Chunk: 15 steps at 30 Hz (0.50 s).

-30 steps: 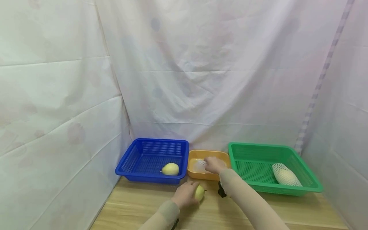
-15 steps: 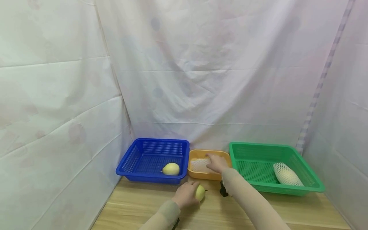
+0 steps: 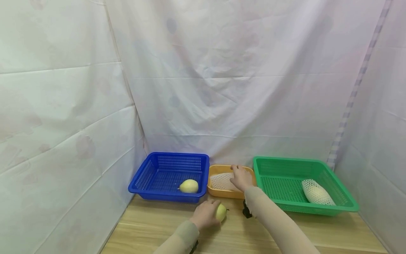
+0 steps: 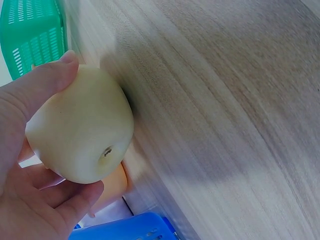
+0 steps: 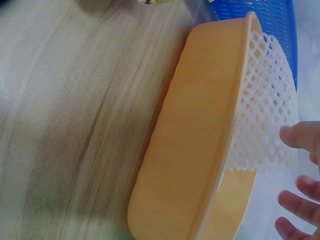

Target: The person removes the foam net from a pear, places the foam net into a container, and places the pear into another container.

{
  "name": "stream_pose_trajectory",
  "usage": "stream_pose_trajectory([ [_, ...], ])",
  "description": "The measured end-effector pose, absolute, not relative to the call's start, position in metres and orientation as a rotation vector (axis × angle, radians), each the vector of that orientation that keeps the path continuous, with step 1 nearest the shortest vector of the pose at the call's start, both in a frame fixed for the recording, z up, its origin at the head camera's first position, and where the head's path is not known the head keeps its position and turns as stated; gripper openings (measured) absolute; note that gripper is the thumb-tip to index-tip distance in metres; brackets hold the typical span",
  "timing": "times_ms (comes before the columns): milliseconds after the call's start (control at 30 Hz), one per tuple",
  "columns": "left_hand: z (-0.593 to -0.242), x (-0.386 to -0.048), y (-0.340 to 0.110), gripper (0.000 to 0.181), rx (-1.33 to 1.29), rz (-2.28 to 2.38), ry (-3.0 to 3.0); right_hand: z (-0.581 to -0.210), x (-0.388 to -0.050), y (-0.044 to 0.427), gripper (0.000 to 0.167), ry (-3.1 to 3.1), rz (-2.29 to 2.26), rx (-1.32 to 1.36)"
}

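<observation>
On the tabletop, my left hand (image 3: 205, 214) grips a yellow-green pear (image 3: 221, 213), thumb on one side and fingers on the other. The left wrist view shows that pear (image 4: 82, 122) close up, its small hollow facing the camera. My right hand (image 3: 242, 178) hovers at the right part of the orange tray (image 3: 222, 194), fingers spread. A white foam net sleeve (image 5: 267, 105) lies in the tray and stands above its rim. In the right wrist view the thumb (image 5: 302, 136) overlaps the net; whether it touches cannot be told.
Left of the tray is a blue basket (image 3: 146, 195) with one bare pear (image 3: 189, 186). On the right, a green basket (image 3: 285, 204) holds a net-wrapped pear (image 3: 318, 194). White cloth (image 3: 203, 88) hangs behind and at both sides of the wooden table (image 3: 142, 222).
My right hand pinched the net a second ago; now its fingers are off it and spread, slightly to the right. The net lies spread in the tray. My left hand stays on the pear.
</observation>
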State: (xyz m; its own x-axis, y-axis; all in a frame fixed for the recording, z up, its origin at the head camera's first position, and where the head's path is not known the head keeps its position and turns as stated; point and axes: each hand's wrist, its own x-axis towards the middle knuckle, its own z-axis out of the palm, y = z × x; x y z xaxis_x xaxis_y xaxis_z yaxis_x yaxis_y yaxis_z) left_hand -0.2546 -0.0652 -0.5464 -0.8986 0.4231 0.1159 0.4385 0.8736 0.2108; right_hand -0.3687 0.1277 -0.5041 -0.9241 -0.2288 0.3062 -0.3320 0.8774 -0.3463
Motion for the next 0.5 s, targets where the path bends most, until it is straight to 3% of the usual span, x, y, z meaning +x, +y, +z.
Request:
stream_pose_trajectory([
  [300,-0.5479,-0.2559,-0.0657,0.076,-0.686,-0.355,-2.975,-0.5013,-0.3674,0.1286,0.010,-2.872,0.671,0.422],
  [500,-0.5473,-0.2566,-0.0654,0.076,-0.685,-0.358,-2.982,-0.4997,-0.3657,0.1266,0.013,-2.960,0.797,0.452],
])
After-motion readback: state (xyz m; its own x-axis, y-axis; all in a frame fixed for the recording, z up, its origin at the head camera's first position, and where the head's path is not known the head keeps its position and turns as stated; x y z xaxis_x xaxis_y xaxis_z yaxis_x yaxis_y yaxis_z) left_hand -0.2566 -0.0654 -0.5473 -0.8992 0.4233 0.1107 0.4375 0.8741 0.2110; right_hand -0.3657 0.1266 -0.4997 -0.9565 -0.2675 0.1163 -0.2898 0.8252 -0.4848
